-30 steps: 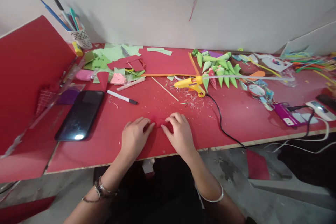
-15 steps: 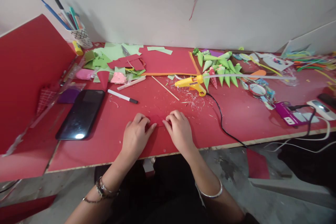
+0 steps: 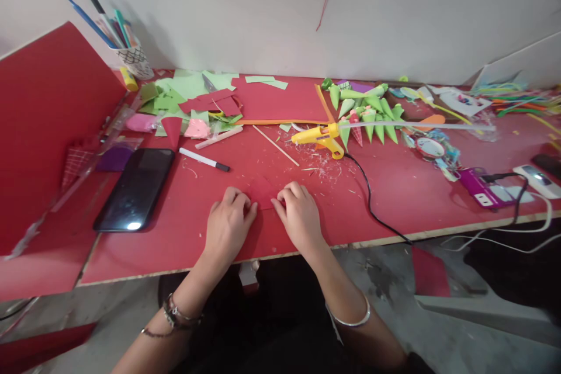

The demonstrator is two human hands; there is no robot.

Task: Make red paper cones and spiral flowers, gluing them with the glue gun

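Note:
Between my hands lies a red piece of paper [image 3: 263, 194], hard to tell from the red tabletop [image 3: 368, 210]. My left hand [image 3: 230, 216] pinches its left side, with thumb and fingers together. At the paper's right side, my right hand [image 3: 298, 213] is closed in a similar pinch. Beyond them are a thin wooden stick [image 3: 276, 145] and a white marker with a black end [image 3: 204, 159]. A yellow glue gun [image 3: 322, 138] with a long clear glue stick lies behind my right hand.
A black phone [image 3: 135, 190] is on the left, near a red cone [image 3: 172, 130]. Green paper cones [image 3: 372, 117] and green scraps [image 3: 169, 99] lie along the wall. The glue gun's black cable crosses the right side toward a purple power strip [image 3: 484, 188].
My left hand has shifted very slightly left, its thumb a little farther from my right hand. A bit more of the red paper shows between them.

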